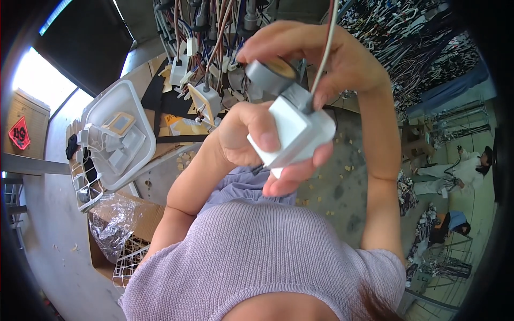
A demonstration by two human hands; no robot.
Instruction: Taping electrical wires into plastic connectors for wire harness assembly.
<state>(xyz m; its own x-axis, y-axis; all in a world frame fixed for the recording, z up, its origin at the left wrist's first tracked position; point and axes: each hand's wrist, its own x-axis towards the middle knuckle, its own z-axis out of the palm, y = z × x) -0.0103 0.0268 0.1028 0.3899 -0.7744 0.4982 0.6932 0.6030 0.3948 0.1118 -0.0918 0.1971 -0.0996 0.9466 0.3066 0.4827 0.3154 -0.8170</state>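
Observation:
My left hand (pixel 247 132) is closed around a white plastic box (pixel 293 131), thumb on its near face and fingers beneath. From the box's upper end a pale cable with a reddish wire beside it (pixel 324 59) runs up out of view. Grey tape (pixel 297 98) wraps the spot where the cable meets the box. That tape stretches to a roll of grey tape (pixel 266 78), still joined to it. Curled over the roll from above, my right hand (pixel 342 56) holds it, with its thumb by the cable's base; some fingertips are hidden behind the roll.
Bundled wires with connectors (pixel 214 21) hang ahead, with more white boxes (pixel 206 100) among them. At left, a white plastic basket (pixel 152 125) holds white parts. A cardboard box (pixel 99 251) with clear plastic wrap stands below it. Dense cables hang at right, where other people (pixel 455 168) work.

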